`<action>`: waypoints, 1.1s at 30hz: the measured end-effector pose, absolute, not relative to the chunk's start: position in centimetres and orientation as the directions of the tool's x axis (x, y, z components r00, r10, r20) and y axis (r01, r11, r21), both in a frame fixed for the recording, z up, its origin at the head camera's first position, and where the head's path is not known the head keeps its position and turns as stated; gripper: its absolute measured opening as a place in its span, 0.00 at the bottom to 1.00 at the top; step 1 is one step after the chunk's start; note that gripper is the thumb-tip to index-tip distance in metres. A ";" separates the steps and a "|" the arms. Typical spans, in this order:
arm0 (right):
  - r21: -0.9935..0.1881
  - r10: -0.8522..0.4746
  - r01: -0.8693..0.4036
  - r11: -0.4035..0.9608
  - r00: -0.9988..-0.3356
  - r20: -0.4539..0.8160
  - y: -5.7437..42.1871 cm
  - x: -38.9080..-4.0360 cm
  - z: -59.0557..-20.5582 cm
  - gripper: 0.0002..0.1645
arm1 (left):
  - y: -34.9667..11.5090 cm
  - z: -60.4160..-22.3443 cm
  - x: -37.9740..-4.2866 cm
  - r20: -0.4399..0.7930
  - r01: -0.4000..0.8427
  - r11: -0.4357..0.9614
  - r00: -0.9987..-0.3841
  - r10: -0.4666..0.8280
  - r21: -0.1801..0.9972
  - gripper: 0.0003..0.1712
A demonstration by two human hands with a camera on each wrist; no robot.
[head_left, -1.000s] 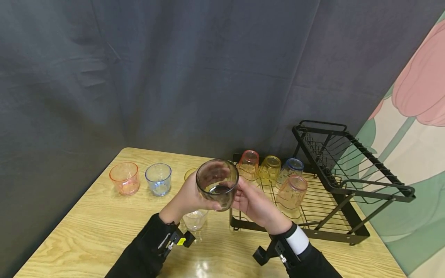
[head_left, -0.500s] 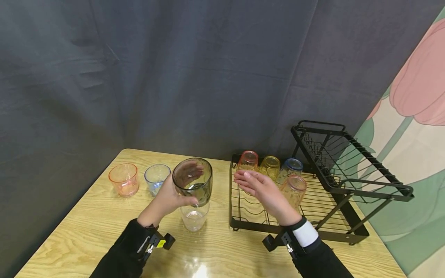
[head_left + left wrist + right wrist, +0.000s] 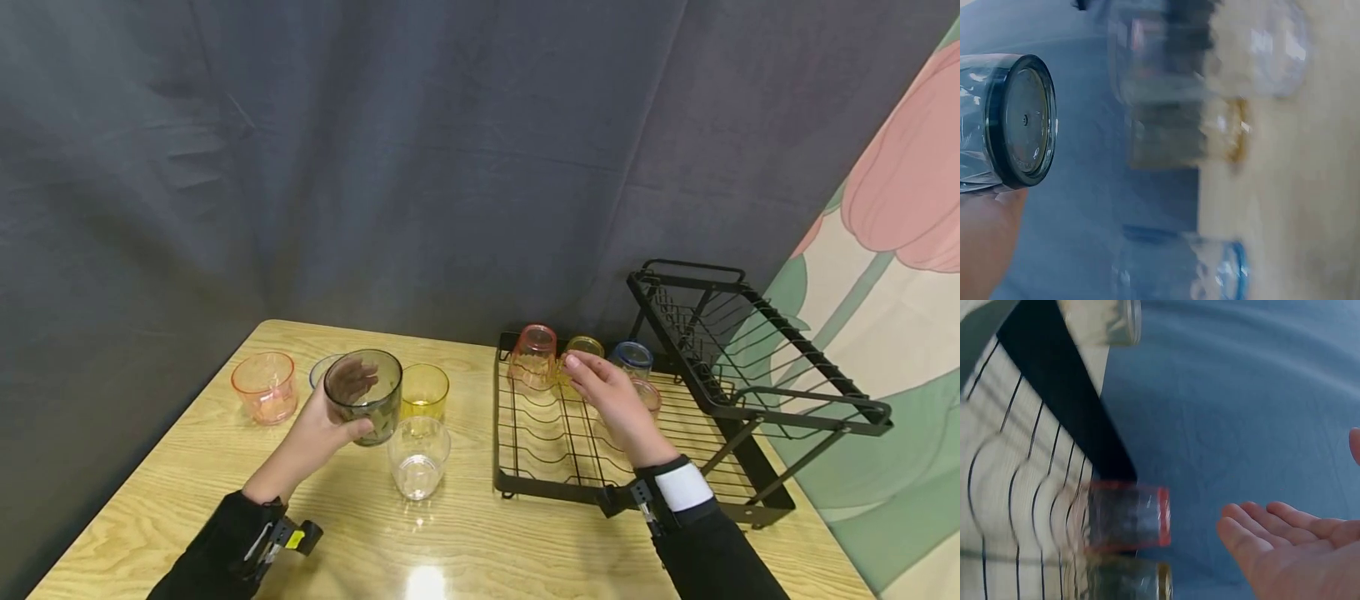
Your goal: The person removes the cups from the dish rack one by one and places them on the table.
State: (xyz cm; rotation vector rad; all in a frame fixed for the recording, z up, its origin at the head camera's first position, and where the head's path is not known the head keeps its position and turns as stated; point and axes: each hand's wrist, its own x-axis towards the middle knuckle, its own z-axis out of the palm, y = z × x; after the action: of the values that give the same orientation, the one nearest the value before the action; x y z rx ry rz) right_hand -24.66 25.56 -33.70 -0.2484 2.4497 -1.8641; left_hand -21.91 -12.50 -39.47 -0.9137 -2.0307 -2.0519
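In the head view, my left hand (image 3: 311,433) grips a smoky grey glass (image 3: 381,410), its mouth up, above the table. The left wrist view shows the base of this grey glass (image 3: 1025,122). Behind it stands a blue glass (image 3: 321,367), mostly hidden. A yellow glass (image 3: 425,387) and a clear glass (image 3: 418,467) stand just to its right, an orange-pink glass (image 3: 264,387) farther left. My right hand (image 3: 618,412) holds nothing above the black dish rack (image 3: 540,486), fingers fairly straight in the right wrist view. It partly covers an upturned yellow glass (image 3: 585,343).
Upturned red (image 3: 535,354), blue (image 3: 632,357) and pink (image 3: 648,395) glasses also stand in the rack, the pink one partly hidden by my right hand. A raised upper tier (image 3: 720,408) rises at the rack's right. A dark curtain (image 3: 450,167) hangs behind the table (image 3: 360,542).
My right hand has let go of the grey glass and moved right over the rack. My left hand has carried the glass left, uncovering the yellow and clear glasses.
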 end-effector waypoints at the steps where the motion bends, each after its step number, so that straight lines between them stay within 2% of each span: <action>1: -0.955 -0.144 -0.090 0.281 -0.988 0.051 25.9 -24.8 -33.8 0.43 | -12.8 -39.7 -21.9 0.461 0.470 -0.052 -0.829 0.318 0.881 0.41; 5: -0.918 -0.072 -0.056 0.392 -0.997 0.030 27.4 -25.3 -34.1 0.46 | -14.1 -40.6 -21.7 0.385 0.429 0.126 -0.882 0.272 0.894 0.42; 14: -0.809 0.031 0.002 0.588 -0.999 0.020 29.8 -26.5 -34.4 0.50 | -15.7 -42.5 -22.0 0.220 0.286 0.310 -0.948 0.230 0.907 0.49; 20: -0.722 0.082 0.052 0.690 -0.997 0.007 31.1 -26.9 -34.4 0.54 | -15.9 -43.6 -22.3 0.111 0.201 0.351 -0.959 0.259 0.915 0.51; 25: -0.676 0.195 0.169 0.717 -0.980 -0.038 32.2 -27.4 -34.5 0.58 | -16.2 -44.1 -22.5 0.128 0.230 0.375 -0.952 0.278 0.898 0.50; 27: -0.637 0.205 0.179 0.750 -0.978 -0.033 32.6 -27.8 -34.6 0.49 | -16.4 -44.2 -22.7 0.135 0.242 0.395 -0.951 0.279 0.886 0.50; 30: -0.568 0.178 0.162 0.807 -0.984 -0.028 33.0 -28.3 -35.0 0.29 | -16.5 -44.6 -23.0 0.126 0.240 0.432 -0.953 0.276 0.869 0.52; 33: -0.487 0.156 0.165 0.858 -0.986 -0.059 33.2 -28.6 -35.3 0.26 | -16.5 -45.0 -23.3 0.114 0.236 0.456 -0.953 0.280 0.858 0.54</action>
State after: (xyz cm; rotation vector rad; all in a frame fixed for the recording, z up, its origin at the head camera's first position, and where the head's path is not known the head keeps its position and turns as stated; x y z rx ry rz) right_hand -28.55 33.25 -35.26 0.2602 3.0112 -0.7911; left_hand -23.27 -16.49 -44.98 -0.4818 -2.7172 -1.5899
